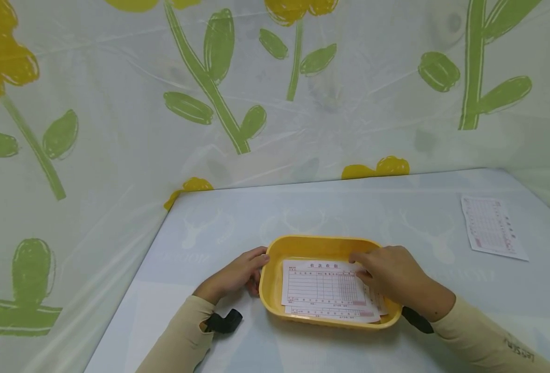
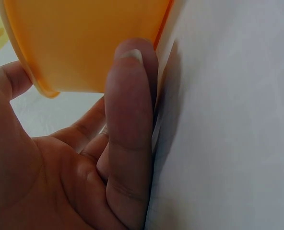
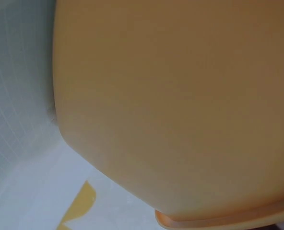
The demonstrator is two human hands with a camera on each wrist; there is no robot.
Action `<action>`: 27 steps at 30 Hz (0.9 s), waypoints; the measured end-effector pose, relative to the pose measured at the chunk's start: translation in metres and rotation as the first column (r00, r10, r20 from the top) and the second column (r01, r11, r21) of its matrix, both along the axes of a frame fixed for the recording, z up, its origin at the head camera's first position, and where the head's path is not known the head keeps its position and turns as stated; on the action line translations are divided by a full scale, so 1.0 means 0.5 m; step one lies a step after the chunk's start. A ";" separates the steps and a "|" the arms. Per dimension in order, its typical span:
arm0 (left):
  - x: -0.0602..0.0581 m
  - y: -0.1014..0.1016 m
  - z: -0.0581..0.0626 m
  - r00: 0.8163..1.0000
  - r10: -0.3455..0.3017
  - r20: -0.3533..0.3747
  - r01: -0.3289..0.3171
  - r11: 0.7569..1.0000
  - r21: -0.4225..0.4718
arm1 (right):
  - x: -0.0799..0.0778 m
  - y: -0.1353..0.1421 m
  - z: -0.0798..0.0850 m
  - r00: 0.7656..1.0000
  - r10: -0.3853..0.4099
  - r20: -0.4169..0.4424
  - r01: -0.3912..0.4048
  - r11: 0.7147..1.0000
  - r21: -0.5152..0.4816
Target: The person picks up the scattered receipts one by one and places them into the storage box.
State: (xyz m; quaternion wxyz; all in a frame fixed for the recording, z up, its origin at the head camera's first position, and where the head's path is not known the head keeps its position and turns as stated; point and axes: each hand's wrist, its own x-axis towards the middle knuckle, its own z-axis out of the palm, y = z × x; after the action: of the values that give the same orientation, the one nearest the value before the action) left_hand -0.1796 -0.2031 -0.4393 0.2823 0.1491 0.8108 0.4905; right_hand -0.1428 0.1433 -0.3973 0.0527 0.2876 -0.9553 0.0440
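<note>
A yellow plastic basket [image 1: 275,259] sits on the table in front of me, with several printed receipt slips [image 1: 309,285] lying overlapped inside it. My left hand [image 1: 233,274] holds the basket's left end, thumb at the rim and fingers against the outer wall. The left wrist view shows that thumb [image 2: 19,79] on the rim close up. Over the right rim reaches my right hand [image 1: 393,272], its thumb and forefinger apart at the right edge of the top slip. The right wrist view is filled by the basket's outer wall [image 3: 171,105]; the right fingers are out of sight there.
Another printed slip [image 1: 494,228] lies alone on the table's right side. The pale table [image 1: 237,217] meets a hanging flowered cloth [image 1: 130,129] along its back edge. Black straps [image 1: 225,321] show at both wrists.
</note>
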 end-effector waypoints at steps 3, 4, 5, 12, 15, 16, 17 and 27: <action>0.001 0.001 0.001 1.000 0.002 -0.006 -0.002 1.000 -0.005 | 0.000 0.001 -0.001 1.000 0.003 -0.003 -0.003 1.000 -0.010; 0.002 0.001 0.002 1.000 0.003 -0.006 -0.003 1.000 -0.006 | 0.001 0.001 -0.001 1.000 0.006 -0.007 -0.006 1.000 -0.013; 0.002 0.001 0.002 1.000 0.003 -0.005 -0.003 1.000 -0.006 | 0.001 0.001 -0.002 1.000 0.009 -0.013 -0.009 1.000 -0.014; 0.003 0.001 0.003 1.000 0.003 0.005 -0.003 1.000 0.003 | 0.002 0.001 -0.004 0.999 0.019 -0.040 -0.020 1.000 -0.009; 0.003 0.000 0.002 1.000 0.003 0.006 -0.003 1.000 0.001 | 0.004 0.000 -0.002 0.999 0.016 -0.042 -0.017 1.000 -0.011; 0.003 0.001 0.002 1.000 0.003 0.006 -0.003 1.000 0.002 | 0.004 0.000 -0.001 0.999 0.015 -0.040 -0.016 1.000 -0.012; 0.003 0.000 0.002 1.000 0.001 0.005 -0.001 1.000 0.004 | 0.005 0.000 0.000 0.999 0.015 -0.037 -0.015 1.000 -0.014; 0.000 -0.001 0.000 1.000 -0.004 -0.003 0.004 1.000 0.010 | 0.002 -0.001 -0.001 0.999 0.019 -0.035 -0.019 1.000 0.001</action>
State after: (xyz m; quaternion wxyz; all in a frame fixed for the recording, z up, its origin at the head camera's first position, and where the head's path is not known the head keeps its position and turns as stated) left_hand -0.1796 -0.2036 -0.4393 0.2815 0.1527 0.8085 0.4938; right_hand -0.1416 0.1430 -0.3977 0.0689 0.2977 -0.9514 0.0390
